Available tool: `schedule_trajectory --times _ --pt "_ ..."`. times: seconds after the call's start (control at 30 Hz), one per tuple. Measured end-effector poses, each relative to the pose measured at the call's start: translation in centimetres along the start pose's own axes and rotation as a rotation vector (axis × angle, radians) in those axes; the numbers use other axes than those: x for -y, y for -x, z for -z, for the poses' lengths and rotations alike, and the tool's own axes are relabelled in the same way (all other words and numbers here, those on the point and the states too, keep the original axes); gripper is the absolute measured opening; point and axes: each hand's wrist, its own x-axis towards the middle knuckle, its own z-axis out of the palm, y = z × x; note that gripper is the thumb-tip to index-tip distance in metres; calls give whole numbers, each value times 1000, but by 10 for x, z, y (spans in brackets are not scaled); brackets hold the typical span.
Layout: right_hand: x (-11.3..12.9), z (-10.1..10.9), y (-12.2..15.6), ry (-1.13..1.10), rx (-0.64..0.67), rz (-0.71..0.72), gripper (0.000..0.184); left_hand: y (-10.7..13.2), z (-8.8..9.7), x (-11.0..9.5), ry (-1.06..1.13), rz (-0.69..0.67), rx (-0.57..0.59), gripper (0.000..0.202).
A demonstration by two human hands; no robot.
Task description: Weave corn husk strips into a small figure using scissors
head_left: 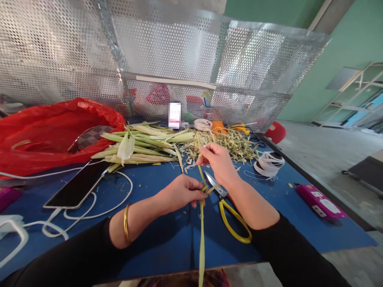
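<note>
My left hand [185, 192] pinches several narrow green-yellow corn husk strips [201, 235] where they cross each other. One long end hangs down past the table's front edge. My right hand [220, 161], a little higher and to the right, has its fingertips closed on the upper end of a strip, which runs taut down to my left fingers. Yellow-handled scissors [235, 227] lie just right of the strips, blades slightly apart and partly behind my right wrist. Beyond my hands is a heap of whole corn husks [146, 141], with shredded scraps [227, 143] to its right.
A red plastic bag [56, 123] stands at the left beside a tablet [79, 185] with a white cable [98, 215]. A spool of white thread [268, 164] and a purple packet [320, 202] lie right. A perforated metal screen [167, 44] rises behind the blue table [155, 247].
</note>
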Motion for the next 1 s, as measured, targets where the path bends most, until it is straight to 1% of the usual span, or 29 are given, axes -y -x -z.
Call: schedule_trajectory --times 0.1,0.3,0.33,0.4,0.43,0.47,0.5,0.53,0.57,0.6,0.63,0.67,0.7,0.77,0.8,0.83,0.87,0.9,0.93,1.0 --pt "-1 3 5 -52 -21 75 19 -1 2 1 -25 18 17 21" --pt "-10 -3 9 -15 -70 189 16 -1 1 2 -48 42 69 23" --pt "-11 -3 9 -3 -54 199 16 -1 1 2 -30 47 76 22" --pt "-10 -1 8 62 24 224 13 -1 0 2 43 58 71 21" --pt "-8 1 8 126 53 256 11 -2 0 1 91 64 49 21" --pt "-6 5 8 209 46 305 11 -2 1 1 145 68 11 21" --pt "-3 9 8 300 -9 371 13 -3 2 1 201 68 -35 21" --pt "0 14 9 389 -108 442 15 -3 4 0 253 63 -82 22" --pt "2 19 9 453 -239 499 16 -3 6 0 303 50 -124 22" --pt "4 25 10 485 -349 522 17 -3 8 -1 347 31 -159 22" --pt "4 29 11 486 -402 494 21 -3 11 -1 383 10 -183 23" --pt "4 33 11 460 -391 422 27 -3 13 -1 409 -7 -202 24" --pt "2 35 12 417 -316 320 33 -3 14 0 424 -20 -216 26" --pt "-5 35 13 281 -103 105 40 -4 15 1 431 -21 -238 27" --pt "-10 33 13 210 15 20 40 -4 14 2 428 -12 -240 27" --pt "-14 30 14 144 116 -39 39 -4 14 3 424 -5 -233 27" --pt "-18 26 16 88 189 -74 36 -5 13 4 419 -5 -220 27" --pt "-21 23 17 44 234 -92 33 -5 12 4 412 -11 -207 26" --pt "-23 19 18 9 248 -98 30 -5 11 4 401 -20 -197 25" --pt "-25 15 21 -36 216 -99 28 -5 10 3 363 -41 -197 24"
